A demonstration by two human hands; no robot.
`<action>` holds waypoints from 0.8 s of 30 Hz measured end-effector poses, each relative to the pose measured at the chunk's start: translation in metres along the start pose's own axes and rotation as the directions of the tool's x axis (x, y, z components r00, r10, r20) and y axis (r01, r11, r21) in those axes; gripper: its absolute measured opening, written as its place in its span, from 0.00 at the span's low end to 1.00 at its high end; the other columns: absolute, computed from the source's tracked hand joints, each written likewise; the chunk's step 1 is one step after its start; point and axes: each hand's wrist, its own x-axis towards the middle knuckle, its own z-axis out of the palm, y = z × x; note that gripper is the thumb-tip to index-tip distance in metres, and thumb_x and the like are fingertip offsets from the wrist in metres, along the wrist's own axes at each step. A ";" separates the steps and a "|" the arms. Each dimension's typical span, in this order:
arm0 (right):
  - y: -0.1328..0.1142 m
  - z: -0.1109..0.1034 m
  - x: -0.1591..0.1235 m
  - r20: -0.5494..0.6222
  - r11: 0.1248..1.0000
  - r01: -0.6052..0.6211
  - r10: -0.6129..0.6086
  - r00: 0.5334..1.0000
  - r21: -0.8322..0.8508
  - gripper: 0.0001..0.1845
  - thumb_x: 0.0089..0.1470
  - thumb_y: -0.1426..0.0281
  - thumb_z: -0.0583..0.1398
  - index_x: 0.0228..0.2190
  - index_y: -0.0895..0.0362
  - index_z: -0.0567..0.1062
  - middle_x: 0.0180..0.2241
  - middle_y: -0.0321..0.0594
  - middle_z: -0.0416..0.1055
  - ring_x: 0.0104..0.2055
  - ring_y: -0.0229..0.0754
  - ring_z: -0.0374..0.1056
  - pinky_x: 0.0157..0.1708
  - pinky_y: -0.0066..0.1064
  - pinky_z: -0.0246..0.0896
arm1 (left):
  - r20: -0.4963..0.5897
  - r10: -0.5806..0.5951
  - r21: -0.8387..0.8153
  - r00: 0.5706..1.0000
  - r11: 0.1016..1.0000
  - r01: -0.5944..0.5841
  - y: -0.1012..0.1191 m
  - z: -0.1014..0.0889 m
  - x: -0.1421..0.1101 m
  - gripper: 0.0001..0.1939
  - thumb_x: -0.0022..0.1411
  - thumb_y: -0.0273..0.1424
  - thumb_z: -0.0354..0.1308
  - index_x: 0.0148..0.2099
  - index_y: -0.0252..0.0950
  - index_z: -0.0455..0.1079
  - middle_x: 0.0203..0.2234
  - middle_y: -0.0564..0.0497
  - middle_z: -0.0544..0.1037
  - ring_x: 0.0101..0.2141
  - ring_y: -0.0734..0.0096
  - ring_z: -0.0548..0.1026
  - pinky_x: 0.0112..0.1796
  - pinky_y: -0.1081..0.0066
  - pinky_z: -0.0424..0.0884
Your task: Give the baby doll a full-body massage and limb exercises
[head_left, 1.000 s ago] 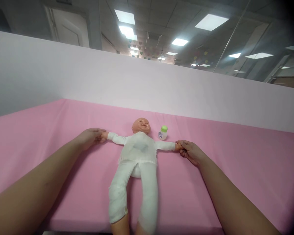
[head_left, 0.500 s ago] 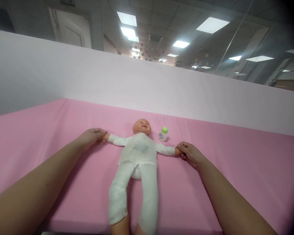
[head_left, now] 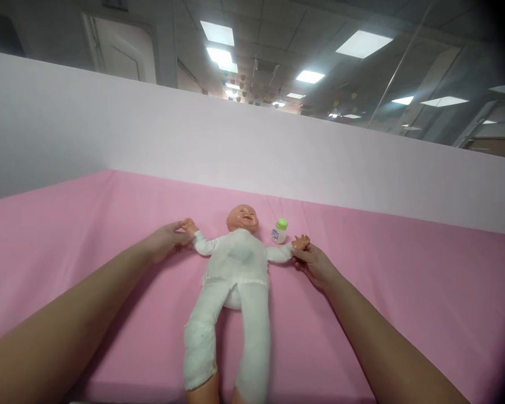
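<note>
A baby doll (head_left: pixel 237 264) with a white cloth body lies on its back, head toward the far side, on a pink-covered surface (head_left: pixel 340 325). Both its arms are spread out sideways and bent a little upward. My left hand (head_left: pixel 170 241) closes around the doll's wrist at the left, the small doll hand (head_left: pixel 188 225) showing above my fingers. At the other side, my right hand (head_left: pixel 313 264) pinches the doll's other wrist between thumb and fingers. That doll hand (head_left: pixel 301 242) sticks up with its fingers spread. The doll's feet are out of frame.
A small clear bottle (head_left: pixel 279 232) with a green cap stands beside the doll's head, close to its raised hand on the right. Behind the pink surface runs a low white wall (head_left: pixel 235 140) with glass above it.
Both doll arms have gone from nearly straight to bent, their hands raised. My right hand has moved inward to the left, and my left hand slightly inward to the right.
</note>
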 end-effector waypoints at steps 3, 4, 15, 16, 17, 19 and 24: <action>0.000 -0.004 0.003 -0.067 1.000 0.000 -0.001 0.998 -0.023 0.34 0.47 0.64 0.74 0.55 0.55 0.72 0.37 0.38 0.76 0.33 0.40 0.73 0.29 0.29 0.74 | -0.022 0.061 0.083 0.998 0.995 -0.059 0.004 0.003 -0.002 0.26 0.49 0.34 0.76 0.49 0.38 0.72 0.34 0.50 0.80 0.32 0.64 0.79 0.35 0.66 0.74; -0.001 -0.004 0.004 -0.090 0.999 0.022 -0.024 0.996 -0.032 0.37 0.48 0.64 0.74 0.57 0.54 0.70 0.42 0.41 0.77 0.37 0.41 0.75 0.34 0.30 0.76 | -0.059 0.100 0.109 0.993 0.990 -0.093 0.006 0.007 -0.004 0.25 0.50 0.35 0.75 0.48 0.38 0.71 0.34 0.50 0.80 0.32 0.63 0.79 0.36 0.65 0.75; -0.018 0.078 -0.062 0.581 0.301 0.768 -0.517 0.629 -0.565 0.22 0.58 0.78 0.59 0.52 0.50 0.76 0.54 0.42 0.76 0.57 0.49 0.72 0.60 0.47 0.68 | 0.469 0.385 0.593 0.795 0.530 -0.607 0.029 0.076 -0.053 0.16 0.61 0.28 0.60 0.49 0.46 0.79 0.44 0.53 0.82 0.44 0.61 0.78 0.48 0.65 0.73; -0.017 0.081 -0.065 0.659 0.205 0.812 -0.493 0.568 -0.547 0.23 0.58 0.80 0.58 0.52 0.49 0.77 0.56 0.42 0.75 0.60 0.49 0.70 0.61 0.47 0.67 | 0.524 0.366 0.610 0.769 0.469 -0.639 0.029 0.077 -0.054 0.17 0.61 0.27 0.59 0.50 0.47 0.79 0.44 0.53 0.82 0.44 0.62 0.78 0.47 0.65 0.73; -0.016 0.083 -0.067 0.701 0.145 0.834 -0.477 0.530 -0.532 0.24 0.58 0.81 0.58 0.52 0.49 0.77 0.58 0.42 0.74 0.61 0.49 0.68 0.62 0.48 0.66 | 0.552 0.363 0.619 0.751 0.425 -0.660 0.028 0.077 -0.054 0.19 0.61 0.26 0.58 0.51 0.47 0.79 0.44 0.53 0.82 0.44 0.62 0.78 0.47 0.66 0.72; -0.015 0.083 -0.065 0.707 0.117 0.841 -0.488 0.512 -0.528 0.24 0.60 0.80 0.58 0.53 0.49 0.77 0.58 0.42 0.73 0.61 0.48 0.68 0.62 0.48 0.66 | 0.555 0.386 0.629 0.737 0.385 -0.675 0.026 0.077 -0.053 0.20 0.61 0.26 0.58 0.53 0.47 0.78 0.45 0.52 0.82 0.45 0.62 0.77 0.47 0.66 0.72; -0.015 0.063 -0.047 0.408 0.462 0.669 -0.547 0.732 -0.582 0.21 0.59 0.72 0.63 0.53 0.48 0.76 0.54 0.42 0.77 0.54 0.50 0.74 0.56 0.49 0.71 | 0.286 0.419 0.651 0.862 0.574 -0.496 0.018 0.074 -0.042 0.18 0.62 0.35 0.62 0.54 0.47 0.77 0.48 0.52 0.81 0.46 0.59 0.78 0.47 0.66 0.72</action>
